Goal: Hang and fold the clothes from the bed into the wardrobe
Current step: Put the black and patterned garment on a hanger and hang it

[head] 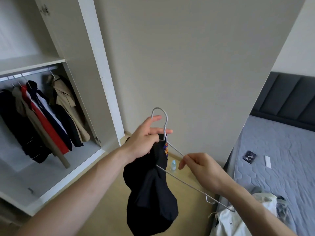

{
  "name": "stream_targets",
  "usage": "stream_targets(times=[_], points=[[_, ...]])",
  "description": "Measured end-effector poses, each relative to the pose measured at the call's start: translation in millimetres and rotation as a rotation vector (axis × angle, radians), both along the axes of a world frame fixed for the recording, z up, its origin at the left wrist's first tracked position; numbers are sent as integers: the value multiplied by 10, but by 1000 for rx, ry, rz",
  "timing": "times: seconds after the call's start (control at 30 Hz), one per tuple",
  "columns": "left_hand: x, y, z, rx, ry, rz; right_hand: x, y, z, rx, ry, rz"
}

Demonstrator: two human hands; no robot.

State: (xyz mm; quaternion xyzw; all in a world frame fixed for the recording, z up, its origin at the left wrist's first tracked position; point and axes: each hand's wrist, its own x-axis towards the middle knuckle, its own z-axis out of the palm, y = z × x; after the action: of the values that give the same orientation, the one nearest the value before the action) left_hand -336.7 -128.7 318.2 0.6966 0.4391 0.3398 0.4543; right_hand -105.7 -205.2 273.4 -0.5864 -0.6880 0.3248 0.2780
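My left hand (144, 138) grips the neck of a white wire hanger (180, 179) together with the collar of a black garment (150, 193), which hangs bunched below the hand; a coloured label shows at the collar. My right hand (202, 169) pinches the hanger's upper wire at mid-height. The hanger's free end points down to the right, over the bed's edge. The open wardrobe (51, 60) stands at the left with several garments on its rail (25, 74).
A bed (276, 150) with a bare grey mattress is at the right, carrying white and grey clothes (242, 217) at its near corner, a dark phone (249, 157) and a white strip. A small bottle (173, 165) stands on the floor by the wall.
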Motion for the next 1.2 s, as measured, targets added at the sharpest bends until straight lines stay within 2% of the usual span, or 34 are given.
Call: stream_targets(times=[0.13, 0.27, 0.37, 0.47, 0.57, 0.73, 0.87, 0.93, 1.0, 1.1, 1.13, 1.2], points=[[2, -61, -124, 51, 20, -8, 20, -60, -23, -113, 118, 8], [-292, 159, -209, 187, 255, 131, 305, -215, 14, -217, 282, 50], [-488, 243, -334, 176, 367, 90, 448, -288, 96, -270, 309, 116], [-536, 295, -385, 145, 377, 60, 504, -282, 180, -338, 313, 178], [-485, 321, -330, 110, 295, 56, 549, -191, 191, -413, 362, 224], [-228, 174, -64, 31, -54, -50, 335, 72, -100, -522, 523, 143], [40, -24, 39, -42, -261, -62, 12, 253, -357, -385, 538, -10], [95, -101, 32, -47, -284, -57, -90, 287, -417, -269, 516, -46], [70, -161, 55, 2, -183, -132, -127, 279, -452, -149, 472, -51], [-75, -165, 167, 115, 76, -280, -46, 243, -477, -38, 471, -59], [-129, -150, 230, 155, 104, -275, -8, 235, -468, -13, 481, -58], [-255, -23, 300, 417, 252, -127, 41, 226, -422, 25, 493, -37]])
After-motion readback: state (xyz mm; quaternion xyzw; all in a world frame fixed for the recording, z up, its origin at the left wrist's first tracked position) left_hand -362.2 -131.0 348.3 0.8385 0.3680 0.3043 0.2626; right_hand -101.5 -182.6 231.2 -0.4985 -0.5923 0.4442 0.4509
